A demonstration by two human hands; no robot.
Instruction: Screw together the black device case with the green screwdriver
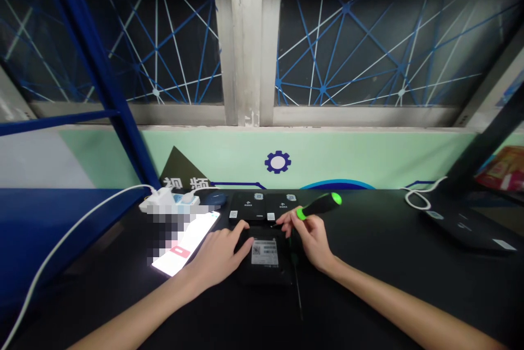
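Note:
A flat black device (245, 271) with a white printed label (264, 252) lies on the black table. My left hand (223, 246) rests on its left side, fingers apart, the thumb reaching toward the label. In my right hand (310, 233) is a screwdriver (321, 205) with a black and bright green handle, tilted up to the right. Its tip points at the device's upper edge; whether it sits in a screw is too small to tell. A second screwdriver (299, 290) lies along the device's right side, partly under my right hand.
Two more black devices (248, 205) lie behind. To the left are a lit phone (186, 249), a dark mouse (215, 199) and a power strip (192, 203) with a white charger and cable (53, 249). Another black device (462, 225) and a coiled white cable (417, 200) lie right.

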